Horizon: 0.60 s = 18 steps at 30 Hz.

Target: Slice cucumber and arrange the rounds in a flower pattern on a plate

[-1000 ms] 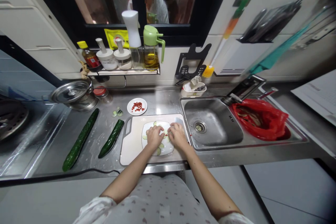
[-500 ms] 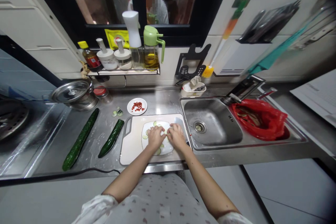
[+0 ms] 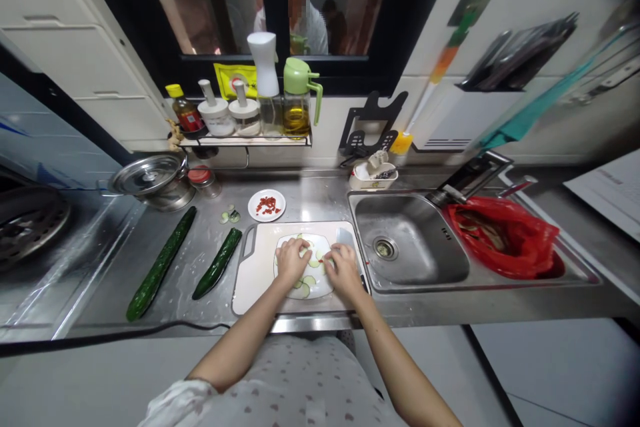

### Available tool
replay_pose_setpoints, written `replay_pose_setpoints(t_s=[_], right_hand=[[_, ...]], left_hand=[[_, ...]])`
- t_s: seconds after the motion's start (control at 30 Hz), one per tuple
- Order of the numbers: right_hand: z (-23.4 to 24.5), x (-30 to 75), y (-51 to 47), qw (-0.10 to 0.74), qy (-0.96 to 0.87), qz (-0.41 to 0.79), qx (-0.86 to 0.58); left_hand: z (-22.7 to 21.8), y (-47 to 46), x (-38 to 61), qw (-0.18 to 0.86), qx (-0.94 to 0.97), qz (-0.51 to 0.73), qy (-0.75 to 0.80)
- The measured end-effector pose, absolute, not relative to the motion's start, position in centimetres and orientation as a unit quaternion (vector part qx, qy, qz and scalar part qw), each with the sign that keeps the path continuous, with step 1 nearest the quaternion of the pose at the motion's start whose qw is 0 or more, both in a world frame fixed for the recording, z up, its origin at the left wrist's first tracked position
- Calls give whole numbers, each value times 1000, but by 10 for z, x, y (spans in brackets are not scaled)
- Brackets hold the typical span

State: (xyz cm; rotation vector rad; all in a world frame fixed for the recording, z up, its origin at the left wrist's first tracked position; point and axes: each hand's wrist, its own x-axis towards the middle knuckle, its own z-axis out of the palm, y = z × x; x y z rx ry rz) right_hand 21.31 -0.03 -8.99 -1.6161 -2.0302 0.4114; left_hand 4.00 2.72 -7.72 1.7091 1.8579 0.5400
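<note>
On the cutting board point(image 3: 257, 280) lies a white plate point(image 3: 323, 285) with several pale green cucumber slices point(image 3: 310, 280). My left hand point(image 3: 293, 260) rests over the plate's left part, fingers curled and thumb drawn in; whatever they grip is hidden. At the plate's right edge, the fingertips of my right hand point(image 3: 344, 268) are pinched together on a small red piece point(image 3: 321, 261), close to a slice. Behind the board, a small white dish point(image 3: 254, 207) holds chopped red bits point(image 3: 267, 205). Two cucumbers, one long point(image 3: 161, 263) and one shorter point(image 3: 217, 263), lie left of the board.
A sink point(image 3: 410, 233) adjoins the board on the right, with a red plastic bag point(image 3: 520, 250) beyond the basin. Cucumber ends point(image 3: 230, 215), a red-lidded jar point(image 3: 204, 180) and a steel pot point(image 3: 153, 183) stand at back left. Above hangs a shelf point(image 3: 245, 141) of seasonings.
My hands have moved apart over the plate, showing more slices between them. A red piece now shows at my right fingertips. The whole view has shifted slightly.
</note>
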Motion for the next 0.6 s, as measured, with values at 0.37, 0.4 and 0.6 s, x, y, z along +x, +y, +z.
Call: replay_pose_setpoints(t_s=[0.37, 0.4, 0.6], right_hand=[[-82, 215, -19, 309, -725, 142, -598], [-82, 215, -20, 311, -725, 141, -599], [-82, 216, -20, 317, -721, 141, -600]], left_hand=[[-75, 86, -36, 215, 519, 274, 781], [-74, 93, -43, 209, 512, 272, 788], [-80, 125, -74, 177, 481, 220, 830]])
